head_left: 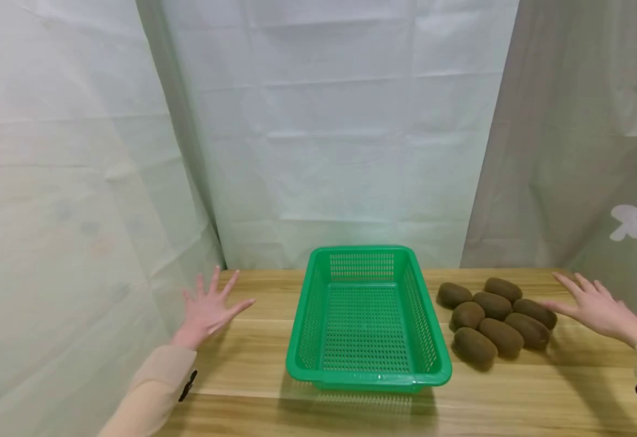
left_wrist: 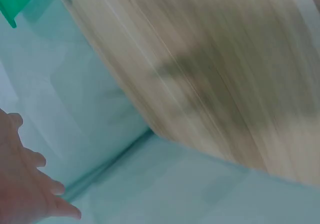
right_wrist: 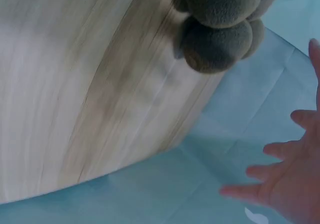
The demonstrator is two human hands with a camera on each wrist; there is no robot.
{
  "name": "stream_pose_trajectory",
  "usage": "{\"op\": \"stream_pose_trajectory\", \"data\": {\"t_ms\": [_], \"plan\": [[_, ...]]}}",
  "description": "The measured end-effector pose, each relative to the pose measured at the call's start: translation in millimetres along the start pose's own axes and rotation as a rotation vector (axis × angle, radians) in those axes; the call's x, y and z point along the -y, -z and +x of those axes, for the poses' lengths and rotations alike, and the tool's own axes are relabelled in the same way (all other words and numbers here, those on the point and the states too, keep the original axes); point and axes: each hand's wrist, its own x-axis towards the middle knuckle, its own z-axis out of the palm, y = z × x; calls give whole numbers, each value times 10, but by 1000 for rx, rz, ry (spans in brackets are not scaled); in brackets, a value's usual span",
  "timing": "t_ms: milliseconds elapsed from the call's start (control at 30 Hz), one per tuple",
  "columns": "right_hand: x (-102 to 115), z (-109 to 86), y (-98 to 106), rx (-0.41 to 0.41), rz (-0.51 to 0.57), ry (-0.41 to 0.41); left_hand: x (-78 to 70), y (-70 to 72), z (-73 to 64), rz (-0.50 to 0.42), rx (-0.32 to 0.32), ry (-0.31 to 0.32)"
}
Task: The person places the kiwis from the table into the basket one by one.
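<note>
In the head view, a green plastic basket (head_left: 368, 379) with perforated walls stands in the middle of the table, nothing inside it. Several brown kiwifruits (head_left: 497, 337) lie grouped to its right. My left hand (head_left: 203, 312), fingers spread, hovers left of the basket and holds nothing. Right of the kiwifruits, my right hand (head_left: 599, 308) is also spread wide; its thumb overlaps the edge of the nearest fruit in this view. The right wrist view shows that hand (right_wrist: 295, 169) apart from the kiwifruits (right_wrist: 217, 44). Spread fingers of the left hand (left_wrist: 25, 179) appear in the left wrist view.
The wooden table (head_left: 252, 364) ends at a pale back curtain (head_left: 345, 133). More cloth hangs close on the left (head_left: 67, 200) and on the right, where a grey curtain (head_left: 558, 152) carries white shapes. Both wrists wear dark straps (head_left: 188, 386).
</note>
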Motion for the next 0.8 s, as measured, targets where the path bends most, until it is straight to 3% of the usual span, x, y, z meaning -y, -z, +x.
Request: {"op": "stream_pose_trajectory", "data": {"t_ms": [133, 300, 533, 800], "plan": [[33, 77, -61, -66, 86, 92, -165, -58, 53, -107, 31, -16], [7, 134, -144, -110, 160, 160, -401, -149, 119, -315, 75, -52], [-35, 164, -229, -54, 213, 137, -628, -244, 187, -445, 53, -114], [-125, 159, -358, -52, 307, 142, -781, -357, 186, -723, 0, -233]]}}
